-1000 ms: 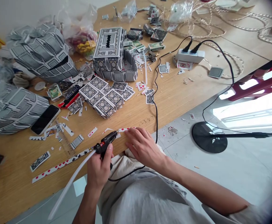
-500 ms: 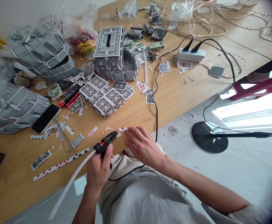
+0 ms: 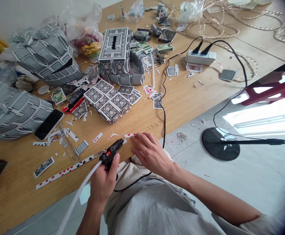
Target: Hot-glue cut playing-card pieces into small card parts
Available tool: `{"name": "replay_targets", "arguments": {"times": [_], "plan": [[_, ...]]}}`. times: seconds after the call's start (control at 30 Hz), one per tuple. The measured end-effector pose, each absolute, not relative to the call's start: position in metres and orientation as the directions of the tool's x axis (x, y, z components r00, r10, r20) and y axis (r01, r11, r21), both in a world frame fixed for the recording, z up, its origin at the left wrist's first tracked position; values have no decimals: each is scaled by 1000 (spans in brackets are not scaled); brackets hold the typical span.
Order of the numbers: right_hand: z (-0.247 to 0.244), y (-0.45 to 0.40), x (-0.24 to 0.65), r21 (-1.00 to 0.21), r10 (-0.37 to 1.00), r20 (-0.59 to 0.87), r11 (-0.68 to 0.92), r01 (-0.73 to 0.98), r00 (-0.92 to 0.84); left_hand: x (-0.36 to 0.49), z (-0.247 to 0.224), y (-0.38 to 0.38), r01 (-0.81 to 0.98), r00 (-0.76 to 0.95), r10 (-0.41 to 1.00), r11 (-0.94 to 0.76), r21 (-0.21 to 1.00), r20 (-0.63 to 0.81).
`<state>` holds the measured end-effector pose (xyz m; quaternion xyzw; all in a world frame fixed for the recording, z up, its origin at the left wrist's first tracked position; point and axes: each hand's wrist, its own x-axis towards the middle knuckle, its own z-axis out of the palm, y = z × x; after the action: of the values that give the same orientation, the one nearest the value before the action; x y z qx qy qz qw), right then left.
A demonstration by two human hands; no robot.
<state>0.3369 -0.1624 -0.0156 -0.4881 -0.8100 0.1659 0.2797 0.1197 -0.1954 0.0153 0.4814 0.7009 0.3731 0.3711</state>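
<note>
My left hand point(image 3: 104, 181) is wrapped around a black glue gun point(image 3: 111, 151). A long, pale glue stick point(image 3: 76, 195) trails from the gun's rear. The nozzle points at a narrow playing-card strip point(image 3: 129, 135) with red marks at the table's near edge. Over the strip's right end lies my right hand point(image 3: 150, 150), fingers stretched out and thumb apart, its fingertips pressing down and covering that end. Left of the gun, a longer joined card strip point(image 3: 66, 172) runs along the table and passes behind the gun.
A folded card panel point(image 3: 108, 101), a card-covered box point(image 3: 114, 52) and woven card baskets point(image 3: 46, 54) stand on the table. A phone point(image 3: 49, 124) leans at left. The black cord point(image 3: 164, 120) runs past my right hand to a power strip point(image 3: 201, 57). Card scraps lie around.
The glue gun has shifted and tilted very slightly, and its glue stick has swung a little to the right. My right hand stays in place on the strip.
</note>
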Motion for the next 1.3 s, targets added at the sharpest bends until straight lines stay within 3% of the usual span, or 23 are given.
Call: {"name": "replay_targets", "arguments": {"times": [0.13, 0.23, 0.37, 0.63, 0.77, 0.97, 1.1, 1.3], "plan": [[-11, -169, 342, -640, 872, 394, 487, 594, -291, 125, 17, -202, 224, -276, 950, 214, 951, -148], [5, -180, 346, -720, 869, 447, 491, 491, -213, 129, 15, -205, 118, -154, 976, 172, 978, -154], [30, -194, 347, -800, 889, 379, 454, 392, -257, 146, 14, -200, 150, 81, 993, 74, 986, -87], [28, -190, 368, -778, 931, 356, 342, 526, -79, 185, 25, -171, 263, 333, 929, -256, 930, 161], [24, -162, 408, -693, 929, 366, 318, 647, -64, 177, 23, -169, 376, 384, 905, -334, 864, 183], [16, -101, 479, -414, 952, 251, 269, 870, -176, 126, 4, -159, 630, 242, 901, -428, 648, 361], [11, -71, 503, -288, 931, 234, 341, 895, -279, 97, -7, -151, 740, 220, 923, -368, 562, 314], [15, -50, 511, -168, 892, 234, 430, 887, -388, 88, -18, -146, 748, 251, 930, -363, 556, 270]]}}
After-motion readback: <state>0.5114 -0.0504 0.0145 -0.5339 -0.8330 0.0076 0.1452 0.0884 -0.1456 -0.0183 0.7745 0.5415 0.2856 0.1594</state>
